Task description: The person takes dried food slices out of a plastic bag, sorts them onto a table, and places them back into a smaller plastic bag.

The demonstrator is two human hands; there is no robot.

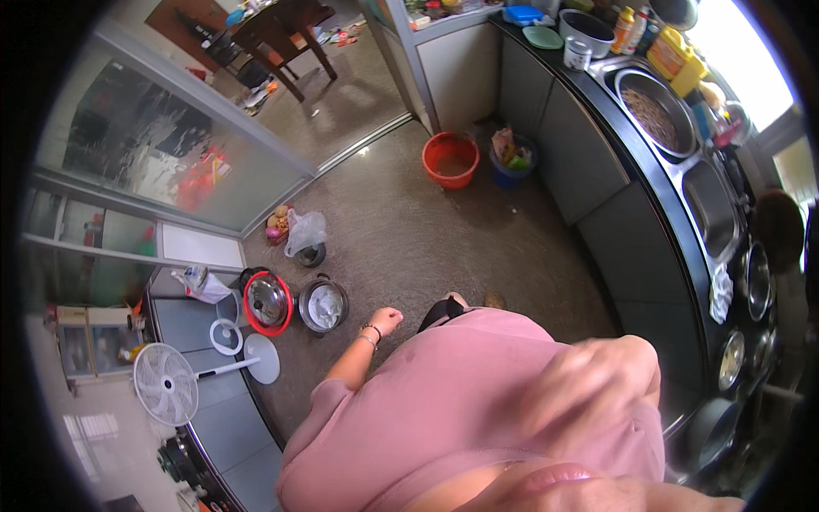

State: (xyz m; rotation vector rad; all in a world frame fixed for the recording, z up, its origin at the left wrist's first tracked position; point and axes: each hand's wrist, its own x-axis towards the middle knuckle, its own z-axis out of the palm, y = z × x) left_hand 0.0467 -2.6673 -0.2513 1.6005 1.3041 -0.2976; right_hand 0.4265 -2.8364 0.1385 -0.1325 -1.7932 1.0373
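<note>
My left hand [386,320] hangs at my side with its fingers curled, and no object shows in it. Two bracelets ring that wrist. Blurred by motion, my right hand [585,387] is raised before the chest of my pink top [441,384]; whether it holds anything is unclear. Nearest the left hand, a metal pot [340,313] stands on the floor with whitish content, possibly a plastic bag. Beside the pot are a red-rimmed basin [290,320] and a glass lid [267,299] lying within that rim.
A white standing fan [167,384] is at left. Vegetables [278,225] lie beside a plastic bag [307,232] by the sliding door. An orange bucket [450,160] and a blue bin [512,174] stand ahead. Along the right runs a counter with a sink [710,205] and a large bowl [688,137].
</note>
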